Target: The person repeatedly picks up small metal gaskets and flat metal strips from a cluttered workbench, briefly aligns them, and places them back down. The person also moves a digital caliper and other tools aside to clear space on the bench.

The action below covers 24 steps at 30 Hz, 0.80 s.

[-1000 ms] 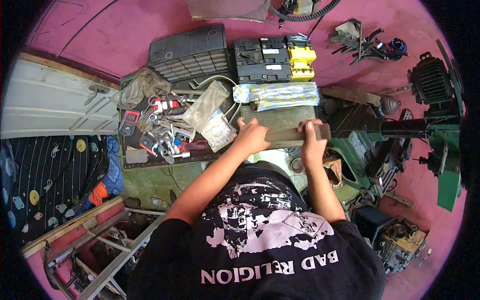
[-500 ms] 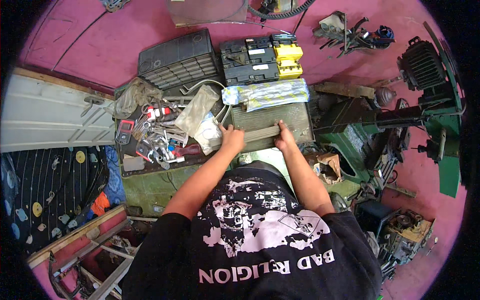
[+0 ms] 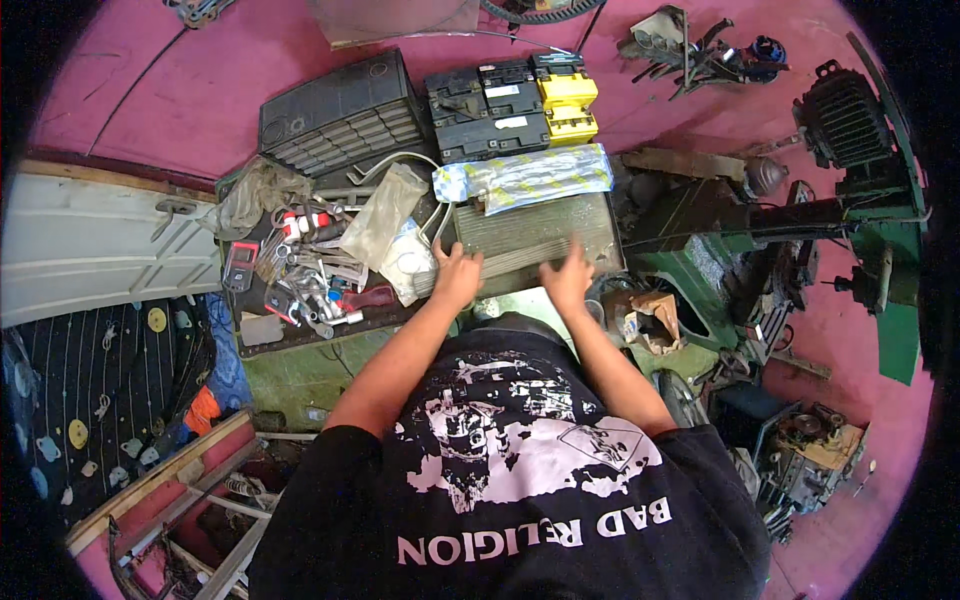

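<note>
Thin grey rods, like welding rods [image 3: 520, 262], lie side by side across the near part of a greyish, ribbed panel [image 3: 590, 225] on the workbench. At their left end rests my left hand [image 3: 458, 275], fingers spread and touching the rods. My right hand [image 3: 568, 280] hovers by their right end, fingers apart and slightly blurred, with nothing visible in it. Along the panel's far edge is a silver-and-blue plastic package [image 3: 545, 180] with yellow marks. A crumpled clear plastic bag [image 3: 408, 262] lies just left of my left hand.
Hand tools [image 3: 320, 280] and a red meter [image 3: 242, 262] crowd the bench's left side. Behind stand a black slatted case [image 3: 340, 105] and black and yellow batteries [image 3: 500, 110]. A green drilling machine [image 3: 690, 240] lies to the right, beside a torn brown paper bag [image 3: 648, 318].
My right hand has let go of the rod bundle and opened. My left hand has loosened and spread its fingers. The rods now lie on the panel, and the view has shifted slightly.
</note>
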Motion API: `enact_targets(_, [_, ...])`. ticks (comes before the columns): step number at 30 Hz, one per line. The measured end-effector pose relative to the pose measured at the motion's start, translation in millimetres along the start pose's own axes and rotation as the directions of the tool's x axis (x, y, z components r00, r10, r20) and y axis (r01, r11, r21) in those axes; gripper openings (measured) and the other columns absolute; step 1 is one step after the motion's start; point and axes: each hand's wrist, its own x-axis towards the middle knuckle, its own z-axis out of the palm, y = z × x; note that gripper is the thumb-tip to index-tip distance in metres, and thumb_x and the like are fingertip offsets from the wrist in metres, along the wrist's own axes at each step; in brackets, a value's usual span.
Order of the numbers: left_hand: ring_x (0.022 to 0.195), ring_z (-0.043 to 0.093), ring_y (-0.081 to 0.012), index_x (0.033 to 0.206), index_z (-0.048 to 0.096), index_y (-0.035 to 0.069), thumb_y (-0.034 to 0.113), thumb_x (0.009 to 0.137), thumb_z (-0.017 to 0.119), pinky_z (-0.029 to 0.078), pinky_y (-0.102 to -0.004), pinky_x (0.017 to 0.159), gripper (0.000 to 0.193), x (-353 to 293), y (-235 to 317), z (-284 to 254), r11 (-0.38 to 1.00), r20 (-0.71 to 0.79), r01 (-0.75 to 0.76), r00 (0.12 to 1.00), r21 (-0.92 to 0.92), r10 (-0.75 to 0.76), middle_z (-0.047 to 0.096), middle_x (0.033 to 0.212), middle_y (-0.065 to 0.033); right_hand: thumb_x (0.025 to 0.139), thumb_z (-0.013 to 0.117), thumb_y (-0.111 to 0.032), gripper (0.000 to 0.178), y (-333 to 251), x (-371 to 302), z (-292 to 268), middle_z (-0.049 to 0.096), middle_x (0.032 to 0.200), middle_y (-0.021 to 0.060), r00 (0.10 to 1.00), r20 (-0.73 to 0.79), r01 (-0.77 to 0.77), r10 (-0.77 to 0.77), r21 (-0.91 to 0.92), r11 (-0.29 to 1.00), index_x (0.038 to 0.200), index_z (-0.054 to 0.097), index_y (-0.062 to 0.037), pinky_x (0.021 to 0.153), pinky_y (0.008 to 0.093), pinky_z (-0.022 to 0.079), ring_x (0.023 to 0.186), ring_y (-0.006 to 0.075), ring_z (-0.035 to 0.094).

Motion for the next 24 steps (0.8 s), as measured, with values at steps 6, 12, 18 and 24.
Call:
enact_targets(6, [0.117, 0.046, -0.0266, 0.101, 0.068, 0.009, 0.033, 0.067, 0.082, 0.019, -0.0664, 0.107, 0.044, -10, 1, -10, 0.999, -0.149, 0.015, 0.989, -0.045, -0.022, 0.056, 0.115, -0.0073, 0.087, 0.054, -0.01, 0.085, 2, -11, 8, 0.002, 0.163, 0.0179, 0.923, 0.131, 0.371, -0.361, -0.548, 0.75, 0.156, 0.012, -0.037, 0.109, 0.072, 0.006, 0.149, 0.0428, 0.005])
enact_targets(12, [0.114, 0.048, -0.0251, 0.113, 0.066, 0.016, 0.032, 0.067, 0.083, 0.022, -0.063, 0.106, 0.052, -9, -11, -7, 0.998, -0.1, -0.015, 0.995, -0.055, 0.009, 0.055, 0.114, -0.0056, 0.091, 0.049, -0.012, 0.077, 7, 1, 26, 0.008, 0.165, 0.0008, 0.824, 0.328, 0.559, -0.462, -0.606, 0.566, 0.155, 0.015, -0.0382, 0.112, 0.0702, 0.0, 0.151, 0.035, 0.001])
enact_targets(18, [0.119, 0.049, -0.0239, 0.134, 0.055, 0.018, 0.034, 0.076, 0.076, 0.024, -0.0626, 0.104, 0.064, -40, -23, -11, 0.988, -0.215, -0.015, 0.977, -0.153, -0.018, 0.055, 0.13, 0.0002, 0.098, 0.047, -0.037, 0.062, 13, 5, 22, 0.016, 0.163, 0.0002, 0.79, 0.356, 0.613, -0.499, -0.478, 0.629, 0.154, 0.021, -0.0366, 0.11, 0.0741, 0.0, 0.15, 0.0349, 0.006])
enact_targets(24, [0.142, 0.025, -0.0358, 0.148, 0.039, 0.014, 0.047, 0.091, 0.057, 0.012, -0.0741, 0.104, 0.069, -90, -5, 8, 0.972, -0.179, 0.233, 0.957, 0.011, -0.227, 0.028, 0.159, -0.003, 0.093, 0.042, -0.062, 0.071, 14, 14, 32, 0.013, 0.164, 0.0049, 0.784, 0.376, 0.62, -0.494, -0.456, 0.638, 0.155, 0.019, -0.0353, 0.11, 0.0725, -0.005, 0.151, 0.0337, 0.001])
